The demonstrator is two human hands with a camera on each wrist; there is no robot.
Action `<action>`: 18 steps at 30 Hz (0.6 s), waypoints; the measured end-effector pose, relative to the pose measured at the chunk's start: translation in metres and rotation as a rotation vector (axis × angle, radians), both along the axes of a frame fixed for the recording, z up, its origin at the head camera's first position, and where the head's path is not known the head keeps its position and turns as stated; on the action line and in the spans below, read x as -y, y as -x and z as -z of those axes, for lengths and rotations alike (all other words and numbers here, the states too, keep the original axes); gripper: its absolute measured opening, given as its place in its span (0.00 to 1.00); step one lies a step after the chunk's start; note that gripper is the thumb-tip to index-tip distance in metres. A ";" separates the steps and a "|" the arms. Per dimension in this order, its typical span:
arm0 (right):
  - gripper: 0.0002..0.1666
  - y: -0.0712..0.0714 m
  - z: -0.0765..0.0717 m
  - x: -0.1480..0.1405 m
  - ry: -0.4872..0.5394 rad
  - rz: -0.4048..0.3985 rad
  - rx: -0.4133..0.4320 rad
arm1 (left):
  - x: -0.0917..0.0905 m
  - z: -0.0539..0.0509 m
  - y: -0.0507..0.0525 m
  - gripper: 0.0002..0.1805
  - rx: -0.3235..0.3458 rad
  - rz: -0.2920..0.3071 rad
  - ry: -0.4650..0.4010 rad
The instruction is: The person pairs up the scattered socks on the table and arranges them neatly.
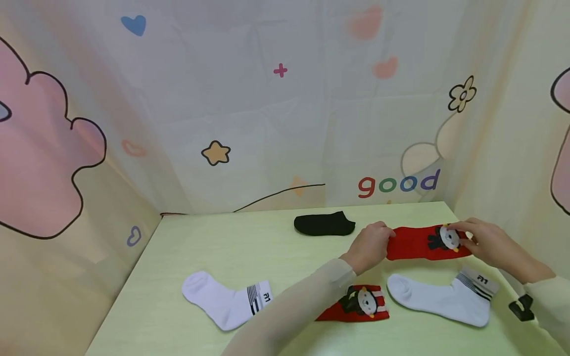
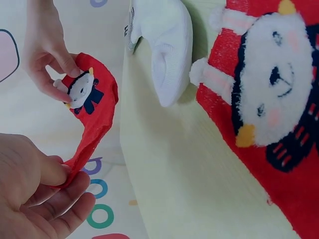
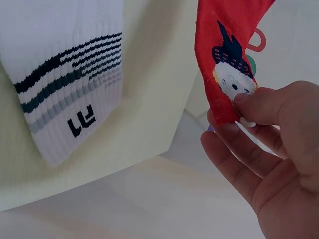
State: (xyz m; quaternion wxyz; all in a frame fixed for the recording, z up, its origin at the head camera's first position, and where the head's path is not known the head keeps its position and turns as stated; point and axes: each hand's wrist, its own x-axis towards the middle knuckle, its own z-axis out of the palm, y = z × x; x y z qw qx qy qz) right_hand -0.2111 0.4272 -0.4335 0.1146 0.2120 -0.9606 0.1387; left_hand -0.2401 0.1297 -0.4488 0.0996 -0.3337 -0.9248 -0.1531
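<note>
A red sock (image 1: 411, 243) with a white animal face is stretched between both hands above the back right of the table. The left hand (image 1: 368, 246) pinches its plain end, thumb over fingers, as the left wrist view also shows at the hand (image 2: 35, 191). At the patterned end, the right hand (image 1: 494, 244) pinches the cuff beside the face; in the right wrist view its thumb lies on the red sock (image 3: 212, 64). A second red sock (image 1: 352, 312) with a like face lies on the table, partly hidden by the left forearm.
A black sock (image 1: 324, 224) lies near the table's back edge. One white striped sock (image 1: 222, 301) is at the left, its cuff beside the left sleeve; another white sock (image 1: 438, 298) lies at the right, below the raised red one. Printed curtains surround the pale green table (image 1: 147, 296).
</note>
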 end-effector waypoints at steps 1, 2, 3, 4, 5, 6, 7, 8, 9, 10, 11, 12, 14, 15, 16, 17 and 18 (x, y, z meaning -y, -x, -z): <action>0.25 -0.001 0.000 0.001 -0.001 -0.003 -0.015 | 0.001 -0.001 -0.001 0.15 -0.003 0.003 0.002; 0.25 -0.001 0.000 0.001 0.000 -0.006 -0.017 | 0.002 -0.002 -0.001 0.15 -0.008 0.006 0.004; 0.25 -0.001 0.000 0.001 -0.002 -0.009 -0.021 | 0.003 -0.002 -0.002 0.15 -0.009 0.009 0.001; 0.25 -0.001 0.000 0.002 -0.002 -0.011 -0.025 | 0.004 -0.003 -0.002 0.15 -0.009 0.012 0.000; 0.25 -0.001 -0.001 0.002 -0.002 -0.010 -0.033 | 0.005 -0.004 -0.002 0.15 -0.011 0.014 -0.003; 0.25 -0.001 -0.001 0.002 -0.004 -0.011 -0.037 | 0.006 -0.004 -0.003 0.15 -0.012 0.016 -0.006; 0.25 -0.001 -0.001 0.003 -0.007 -0.011 -0.046 | 0.007 -0.004 -0.003 0.15 -0.014 0.018 -0.007; 0.25 -0.001 -0.001 0.003 -0.011 -0.010 -0.046 | 0.007 -0.004 -0.003 0.15 -0.015 0.019 -0.008; 0.25 -0.001 -0.002 0.003 -0.015 -0.011 -0.049 | 0.008 -0.004 -0.003 0.15 -0.015 0.020 -0.009; 0.25 -0.001 -0.002 0.003 -0.019 -0.012 -0.058 | 0.009 -0.004 -0.003 0.15 -0.019 0.022 -0.009; 0.25 -0.001 -0.002 0.003 -0.022 -0.014 -0.059 | 0.010 -0.004 -0.003 0.15 -0.018 0.023 -0.011; 0.25 -0.002 -0.003 0.004 -0.024 -0.016 -0.061 | 0.011 -0.004 -0.004 0.15 -0.016 0.023 -0.013; 0.25 -0.002 -0.004 0.005 -0.025 -0.021 -0.063 | 0.014 -0.004 -0.005 0.15 -0.010 0.023 -0.022; 0.25 -0.002 -0.004 0.005 -0.025 -0.023 -0.064 | 0.016 -0.005 -0.005 0.15 -0.007 0.026 -0.031; 0.25 -0.003 -0.005 0.006 -0.026 -0.026 -0.067 | 0.017 -0.005 -0.006 0.15 -0.003 0.027 -0.040; 0.25 -0.003 -0.005 0.007 -0.026 -0.029 -0.069 | 0.019 -0.005 -0.006 0.15 0.001 0.027 -0.045; 0.25 -0.004 -0.006 0.008 -0.025 -0.033 -0.074 | 0.020 -0.005 -0.006 0.15 0.000 0.029 -0.050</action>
